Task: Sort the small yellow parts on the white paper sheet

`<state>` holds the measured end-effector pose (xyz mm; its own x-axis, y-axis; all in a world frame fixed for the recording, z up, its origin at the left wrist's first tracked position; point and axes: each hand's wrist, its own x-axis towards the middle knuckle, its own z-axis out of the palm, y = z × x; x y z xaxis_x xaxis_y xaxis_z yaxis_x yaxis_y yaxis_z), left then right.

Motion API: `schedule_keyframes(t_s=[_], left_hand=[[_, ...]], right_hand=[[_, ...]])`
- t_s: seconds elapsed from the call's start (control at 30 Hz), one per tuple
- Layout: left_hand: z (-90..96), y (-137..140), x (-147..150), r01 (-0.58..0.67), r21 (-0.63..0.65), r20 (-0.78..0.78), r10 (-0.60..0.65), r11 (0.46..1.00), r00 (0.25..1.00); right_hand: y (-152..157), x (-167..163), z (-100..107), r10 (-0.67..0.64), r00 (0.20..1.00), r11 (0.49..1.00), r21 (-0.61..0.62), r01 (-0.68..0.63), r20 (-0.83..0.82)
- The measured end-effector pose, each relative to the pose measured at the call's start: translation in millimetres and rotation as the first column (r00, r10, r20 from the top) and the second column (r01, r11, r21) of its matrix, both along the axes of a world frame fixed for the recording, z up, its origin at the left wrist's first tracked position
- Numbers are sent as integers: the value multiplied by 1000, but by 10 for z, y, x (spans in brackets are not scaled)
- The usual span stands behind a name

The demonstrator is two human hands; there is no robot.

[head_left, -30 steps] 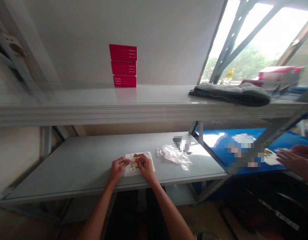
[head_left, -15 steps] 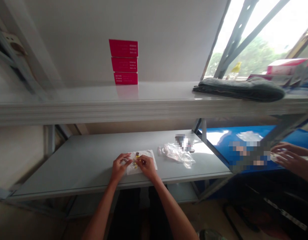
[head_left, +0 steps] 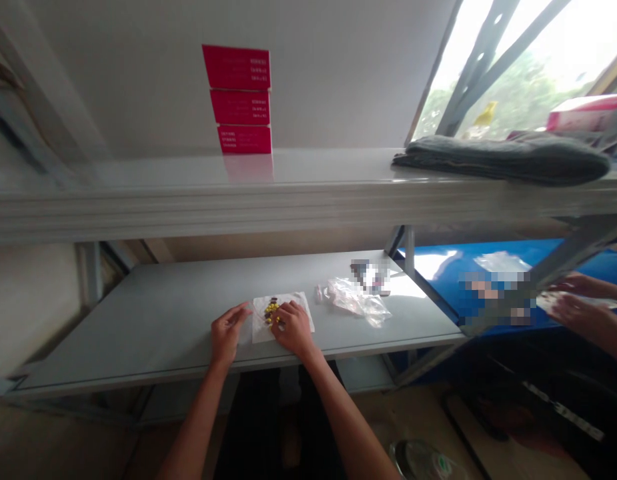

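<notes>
A white sheet (head_left: 304,308), perhaps paper or cloth, lies near the front of the grey shelf. On it sits a small heap of yellow and dark pieces (head_left: 271,311), too small to name. My right hand (head_left: 294,328) rests over the sheet's right half, fingers curled down at the heap; whatever is between the fingertips is hidden. To the left of the sheet is my left hand (head_left: 227,333), thumb and fingers pinched together. A faint see-through film seems to hang by its fingertips, but I cannot make it out clearly.
Crumpled clear plastic bags (head_left: 355,301) lie right of the sheet. Red boxes (head_left: 241,107) are stacked on the upper shelf, near a folded grey cloth (head_left: 498,160). A co-worker's hands (head_left: 571,297) are over a blue surface (head_left: 438,267) at right. A slanted metal post (head_left: 518,300) stands between.
My left hand has moved left, away from the sheet and my right hand. More of the yellow and dark heap shows now. The view has shifted slightly.
</notes>
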<state>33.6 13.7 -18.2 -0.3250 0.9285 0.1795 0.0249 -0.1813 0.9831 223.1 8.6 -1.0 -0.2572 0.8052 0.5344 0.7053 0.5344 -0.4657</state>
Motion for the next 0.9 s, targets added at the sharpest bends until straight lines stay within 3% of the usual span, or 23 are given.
schedule_keyframes(t_s=[0.23, 0.5, 0.9], left_hand=[[-25, 7, 25, -21, 16, 41, 20, 1000, 999], [-22, -1, 22, -18, 24, 26, 18, 1000, 1000], [-8, 8, 11, -29, -34, -40, 28, 999, 999]], right_hand=[[-46, -28, -3, -23, 987, 1000, 11, 22, 160], [-2, -4, -30, 87, 981, 994, 44, -96, 176], [50, -22, -62, 86, 980, 995, 36, -94, 182]])
